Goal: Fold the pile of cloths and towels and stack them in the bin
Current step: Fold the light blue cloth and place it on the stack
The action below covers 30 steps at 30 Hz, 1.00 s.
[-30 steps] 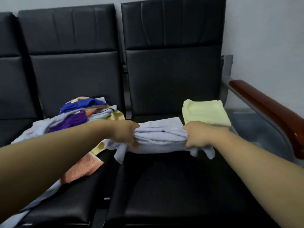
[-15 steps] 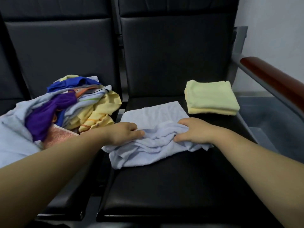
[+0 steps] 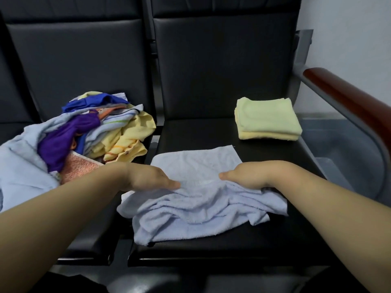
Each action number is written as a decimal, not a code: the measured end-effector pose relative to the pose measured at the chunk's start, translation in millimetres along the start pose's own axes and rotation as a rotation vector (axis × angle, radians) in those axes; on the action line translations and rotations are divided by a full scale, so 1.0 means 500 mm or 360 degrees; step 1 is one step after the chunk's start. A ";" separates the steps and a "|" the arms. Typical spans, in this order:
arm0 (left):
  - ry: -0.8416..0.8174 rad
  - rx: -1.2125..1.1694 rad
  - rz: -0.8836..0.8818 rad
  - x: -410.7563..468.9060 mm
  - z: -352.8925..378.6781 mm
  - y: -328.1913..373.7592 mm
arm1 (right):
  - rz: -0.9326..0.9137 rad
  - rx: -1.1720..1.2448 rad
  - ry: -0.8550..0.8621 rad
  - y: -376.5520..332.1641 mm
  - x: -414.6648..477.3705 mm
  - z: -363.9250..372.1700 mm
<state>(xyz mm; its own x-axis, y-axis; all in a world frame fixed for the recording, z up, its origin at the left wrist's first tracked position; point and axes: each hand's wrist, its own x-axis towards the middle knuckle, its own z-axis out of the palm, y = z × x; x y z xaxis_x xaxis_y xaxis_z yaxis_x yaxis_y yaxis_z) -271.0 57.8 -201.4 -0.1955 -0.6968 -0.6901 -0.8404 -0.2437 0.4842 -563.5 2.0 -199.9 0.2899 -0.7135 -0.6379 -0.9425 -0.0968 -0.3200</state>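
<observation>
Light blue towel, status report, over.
Left hand, right hand on light blue towel, grip unclear. Far half flat, near half bunched. Folded yellow towels behind, apart.

Bare seat (image 3: pixel 201 132) lies open between towel (image 3: pixel 196 199) and yellow stack (image 3: pixel 267 119); armrest (image 3: pixel 349 102) blocks the right side, cloth pile (image 3: pixel 95 134) the left.

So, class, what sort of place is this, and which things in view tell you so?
Probably a waiting area: linked black padded seats in a row, a wooden armrest on a metal frame, and a plain wall.
</observation>
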 end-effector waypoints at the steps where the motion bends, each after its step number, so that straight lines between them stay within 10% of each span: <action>1: 0.0030 0.0016 -0.0019 -0.002 0.000 0.002 | -0.0033 -0.0093 0.0000 0.002 0.001 0.002; 17: 0.1024 0.0660 -0.0044 0.074 -0.022 -0.039 | -0.0417 0.0131 0.0732 0.004 0.090 -0.014; 25: 0.0426 0.0589 0.0012 0.044 -0.022 -0.013 | -0.0267 -0.0199 0.0156 0.014 0.064 -0.027; 30: 0.0546 0.0477 0.0018 0.033 -0.021 -0.002 | -0.0221 0.0208 0.0256 0.028 0.055 -0.036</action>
<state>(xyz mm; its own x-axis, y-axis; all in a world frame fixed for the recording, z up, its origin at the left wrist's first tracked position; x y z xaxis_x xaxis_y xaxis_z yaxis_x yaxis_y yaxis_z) -268.3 39.5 -207.7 -0.0694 -0.8939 -0.4428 -0.9583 -0.0637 0.2787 -571.8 -31.6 -209.5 0.3752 -0.8020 -0.4648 -0.8628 -0.1187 -0.4915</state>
